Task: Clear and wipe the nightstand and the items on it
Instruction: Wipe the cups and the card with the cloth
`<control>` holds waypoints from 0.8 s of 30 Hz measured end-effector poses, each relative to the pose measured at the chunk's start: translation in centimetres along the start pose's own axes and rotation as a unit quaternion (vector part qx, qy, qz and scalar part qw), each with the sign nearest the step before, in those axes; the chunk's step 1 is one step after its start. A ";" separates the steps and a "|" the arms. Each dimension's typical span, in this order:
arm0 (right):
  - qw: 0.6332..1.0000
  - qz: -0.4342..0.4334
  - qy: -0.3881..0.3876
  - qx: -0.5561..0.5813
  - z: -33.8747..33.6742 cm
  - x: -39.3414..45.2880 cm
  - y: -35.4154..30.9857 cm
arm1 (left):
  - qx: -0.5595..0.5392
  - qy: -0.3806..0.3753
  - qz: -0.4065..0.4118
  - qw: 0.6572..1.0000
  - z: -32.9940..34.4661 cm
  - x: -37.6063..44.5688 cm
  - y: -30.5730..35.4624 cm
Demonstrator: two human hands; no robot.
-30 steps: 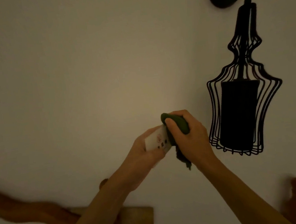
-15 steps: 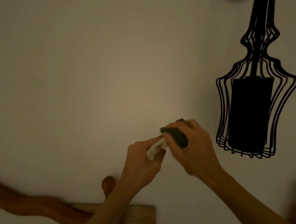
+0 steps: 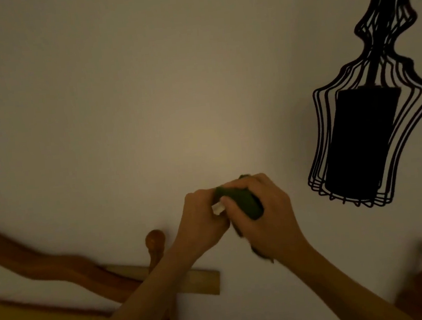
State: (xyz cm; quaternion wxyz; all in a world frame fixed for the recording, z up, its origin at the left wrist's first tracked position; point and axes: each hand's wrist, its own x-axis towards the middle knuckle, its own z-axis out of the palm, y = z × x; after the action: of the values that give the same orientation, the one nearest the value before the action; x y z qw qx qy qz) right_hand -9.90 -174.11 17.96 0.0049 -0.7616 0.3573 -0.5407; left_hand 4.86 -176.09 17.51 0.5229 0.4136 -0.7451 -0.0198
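My left hand (image 3: 205,219) pinches a small white item (image 3: 217,208), mostly hidden; my right hand (image 3: 264,219) presses a bunched green cloth (image 3: 242,202) over it, fingers curled round the soft folds. Right of my grip hangs a black wire-cage lamp (image 3: 365,142). Below left, a curved wooden headboard (image 3: 60,267) with a round knob (image 3: 155,238) meets the plain wall (image 3: 122,104).

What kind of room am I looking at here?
Most likely a bedroom. A carved wooden headboard with a knob-topped post runs along the pale wall, and a black wire-cage lamp hangs beside it. The nightstand itself is out of view.
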 end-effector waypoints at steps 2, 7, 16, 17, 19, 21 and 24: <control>0.991 0.123 0.017 0.045 -1.1 0.8 1.4 | 0.038 0.019 0.046 0.998 0.5 -0.5 -0.2; 0.834 0.405 -0.054 0.371 -1.0 0.1 2.1 | -0.013 -0.009 0.102 0.995 1.3 -0.1 0.2; 0.747 0.464 -0.069 0.472 -1.8 -0.4 2.7 | -0.353 -0.241 -0.112 0.897 -0.9 -0.2 -1.9; 0.740 0.457 -0.074 0.489 -1.8 -0.4 2.6 | -0.351 -0.237 -0.117 0.898 -1.0 -0.1 -1.9; 0.735 0.443 -0.082 0.507 -1.8 -0.3 2.4 | -0.346 -0.234 -0.107 0.902 -1.2 -0.1 -1.9; 0.748 0.431 -0.089 0.497 -1.7 0.1 2.1 | -0.336 -0.217 -0.089 0.912 -1.5 -0.2 -2.0; 0.802 0.403 -0.061 0.437 -0.9 0.5 1.8 | -0.309 -0.179 -0.077 0.931 -2.1 -0.2 -2.1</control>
State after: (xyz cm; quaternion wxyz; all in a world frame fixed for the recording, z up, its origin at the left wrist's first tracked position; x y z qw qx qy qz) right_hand -11.55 -175.36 18.06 0.5765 -0.4975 0.3572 -0.5408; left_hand 7.79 -176.52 17.29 0.4798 0.2773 -0.7493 -0.3625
